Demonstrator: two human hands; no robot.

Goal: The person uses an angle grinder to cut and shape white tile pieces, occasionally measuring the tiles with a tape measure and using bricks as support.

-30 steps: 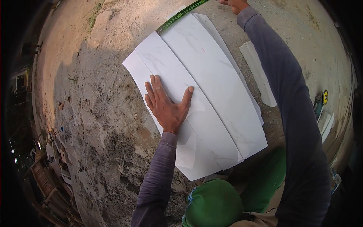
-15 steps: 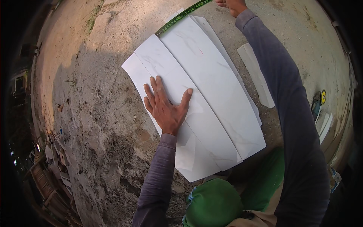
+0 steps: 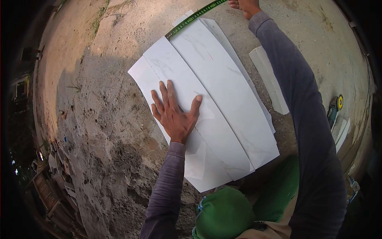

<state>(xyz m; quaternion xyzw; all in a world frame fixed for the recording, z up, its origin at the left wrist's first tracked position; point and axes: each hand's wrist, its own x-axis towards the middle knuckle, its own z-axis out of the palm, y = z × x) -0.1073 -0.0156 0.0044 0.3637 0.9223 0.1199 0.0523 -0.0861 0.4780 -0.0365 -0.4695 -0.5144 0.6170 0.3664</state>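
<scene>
My left hand (image 3: 175,115) lies open, fingers spread, on a white, faintly veined tile (image 3: 223,139) with a dashed line along it. This tile overlaps more white tiles (image 3: 238,99) stacked on the rough ground. Along their far edge runs a green tape measure (image 3: 187,22), continuing out past the top of the picture. My right hand (image 3: 242,7) is at the top edge beside the tape, fingers curled; what is inside them is cut off from view.
A pale offcut (image 3: 266,79) lies right of the stack. Farther right are an angle grinder (image 3: 334,109) with a yellow disc and white strips (image 3: 342,135). Wooden scraps and debris (image 3: 47,187) line the lower left. A rounded green object (image 3: 223,211) shows at the lower edge.
The view has shifted slightly. My left hand stays spread on the tile with slight finger movement, and my right hand remains beside the tape at the top.
</scene>
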